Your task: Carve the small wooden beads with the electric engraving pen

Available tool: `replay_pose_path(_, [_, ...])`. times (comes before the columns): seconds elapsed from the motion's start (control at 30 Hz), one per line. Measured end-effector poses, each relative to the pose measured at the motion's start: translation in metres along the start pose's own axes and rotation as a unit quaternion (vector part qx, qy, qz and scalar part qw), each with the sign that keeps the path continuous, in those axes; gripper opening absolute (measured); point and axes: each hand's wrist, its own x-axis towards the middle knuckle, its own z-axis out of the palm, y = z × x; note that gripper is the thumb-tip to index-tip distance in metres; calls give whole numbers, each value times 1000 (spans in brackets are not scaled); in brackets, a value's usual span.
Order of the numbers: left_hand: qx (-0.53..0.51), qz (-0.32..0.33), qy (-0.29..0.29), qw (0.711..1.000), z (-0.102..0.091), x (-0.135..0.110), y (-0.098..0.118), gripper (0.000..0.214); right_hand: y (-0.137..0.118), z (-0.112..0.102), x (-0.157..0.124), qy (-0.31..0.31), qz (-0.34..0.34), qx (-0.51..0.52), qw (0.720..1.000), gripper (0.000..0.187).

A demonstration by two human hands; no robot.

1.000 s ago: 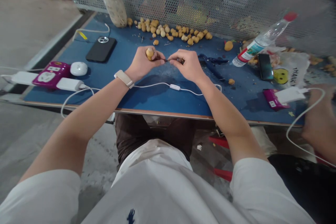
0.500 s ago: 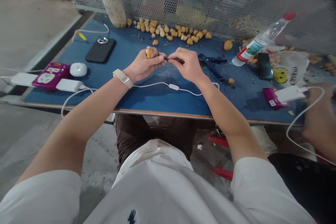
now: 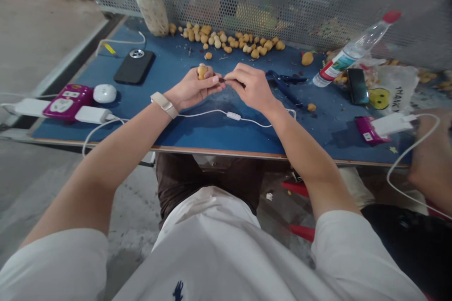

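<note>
My left hand (image 3: 197, 85) is closed around a small tan gourd (image 3: 202, 71), whose rounded top shows above the curled fingers. Its thumb and fingertips reach right and meet the other hand. My right hand (image 3: 249, 85) pinches a small, thin dark piece (image 3: 221, 80) at the left fingertips; its kind is too small to make out. Just right of that hand, dark blue-handled pliers (image 3: 282, 87) lie on the blue table (image 3: 212, 134). Behind both hands runs a row of similar small gourds (image 3: 217, 40).
A white cable with an inline switch (image 3: 233, 116) crosses below my hands. To the left are a black phone (image 3: 135, 68), a white case (image 3: 105, 93) and a purple power strip (image 3: 68, 102). At right stand a tilted bottle (image 3: 341, 63), another phone (image 3: 358, 87) and a person's arm (image 3: 432, 155).
Both hands stay together at nearly the same spot. My right fingers have shifted slightly left, and the dark piece shows less between the hands. The gourd stays in my left hand.
</note>
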Motion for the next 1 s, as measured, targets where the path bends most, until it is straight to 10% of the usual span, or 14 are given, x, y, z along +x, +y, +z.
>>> replay_pose_path(1.0, [14, 50, -17, 999, 8, -3, 1, 87, -9, -2, 8, 47, 29, 28, 998, 50])
